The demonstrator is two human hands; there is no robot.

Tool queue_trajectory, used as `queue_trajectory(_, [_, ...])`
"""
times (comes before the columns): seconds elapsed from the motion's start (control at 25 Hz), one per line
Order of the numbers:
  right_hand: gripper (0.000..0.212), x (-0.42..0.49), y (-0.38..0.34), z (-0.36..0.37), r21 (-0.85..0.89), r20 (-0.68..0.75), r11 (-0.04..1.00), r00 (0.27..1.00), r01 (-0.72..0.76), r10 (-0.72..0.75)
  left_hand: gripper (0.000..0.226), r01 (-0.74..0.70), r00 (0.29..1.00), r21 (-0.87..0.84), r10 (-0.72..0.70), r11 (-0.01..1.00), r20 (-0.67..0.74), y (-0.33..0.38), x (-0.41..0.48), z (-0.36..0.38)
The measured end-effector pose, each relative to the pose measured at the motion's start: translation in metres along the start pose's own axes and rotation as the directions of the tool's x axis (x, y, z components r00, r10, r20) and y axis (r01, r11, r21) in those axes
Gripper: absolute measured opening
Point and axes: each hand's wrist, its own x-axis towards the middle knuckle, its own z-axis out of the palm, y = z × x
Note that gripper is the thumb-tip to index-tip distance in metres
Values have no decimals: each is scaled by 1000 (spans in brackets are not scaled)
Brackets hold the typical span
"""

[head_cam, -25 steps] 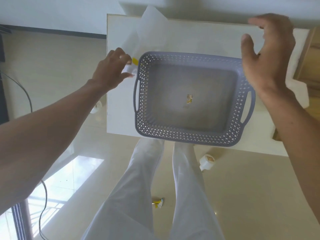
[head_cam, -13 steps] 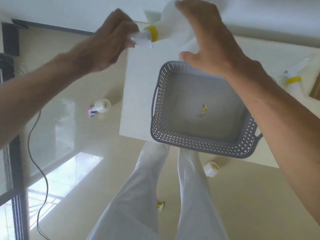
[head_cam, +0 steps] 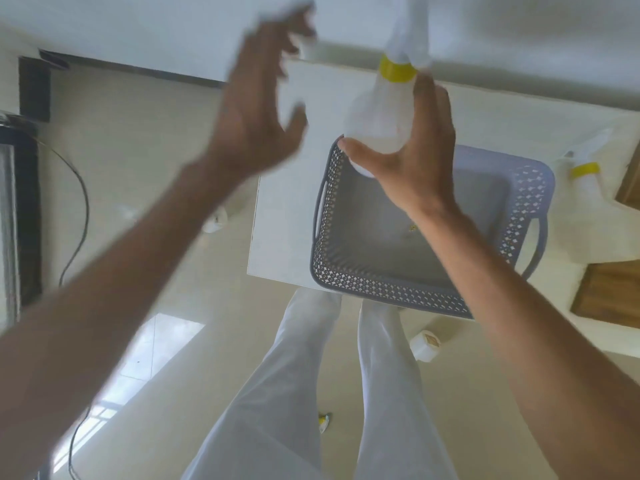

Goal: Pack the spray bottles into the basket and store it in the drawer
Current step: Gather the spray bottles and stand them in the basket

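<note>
- The basket [head_cam: 381,282] is sitting open-topped, with its near and right parts lying free to reach into.
- The right hand [head_cam: 415,161], gripping a bottle [head_cam: 377,112], is blocking the basket's far left corner.
- A second bottle [head_cam: 588,202] is crowding the basket's right handle.
- The left hand [head_cam: 252,109] is hovering with fingers spread left of the basket, over a free strip of table [head_cam: 284,202].

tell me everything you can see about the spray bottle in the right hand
The spray bottle has a translucent whitish plastic body, a yellow collar and a white spray head cut off by the frame's top edge. Its head points away from the person, its base over the far left corner of the grey basket. The right hand grips it, thumb across the lower body, fingers along the other side.
</note>
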Motion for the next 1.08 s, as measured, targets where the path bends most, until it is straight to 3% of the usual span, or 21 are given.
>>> queue_trajectory(0.12, [81, -25, 2, 9, 87, -157, 992, 982, -92, 105, 83, 194, 962, -272, -128, 943, 242, 61, -53, 44])
queue_trajectory(0.2, [74, -41, 5, 12, 137, -174, 983, 974, -122, 145, 89, 330, 937, -378, -251, 865, 244, 79, -70, 68])
queue_trajectory(0.28, [64, -56, 7, 10, 211, -125, 964, 974, -161, 190, 78, 352, 936, -440, -302, 826, 181, 74, -71, 79])
queue_trajectory(0.48, [31, -67, 15, 2, 275, -224, 956, 959, -107, 172, 93, 308, 935, -329, -219, 893, 279, 54, -88, 88])
queue_trajectory(0.6, [30, -72, 18, 12, 298, -188, 946, 964, -128, 190, 91, 317, 941, -256, -269, 913, 206, 53, -99, 99])
queue_trajectory(0.72, [28, -73, 25, 26, 215, -176, 972, 976, -90, 130, 86, 370, 927, -249, -338, 895, 161, 56, -102, 108])
queue_trajectory(0.88, [28, -65, 31, 37, 164, -207, 985, 974, -52, 86, 76, 486, 874, -300, -451, 821, 180, 56, -93, 113])
queue_trajectory(1.08, [27, -56, 33, 43, 116, -190, 992, 980, -42, 63, 62, 471, 880, -263, -429, 842, 204, 51, -88, 116])
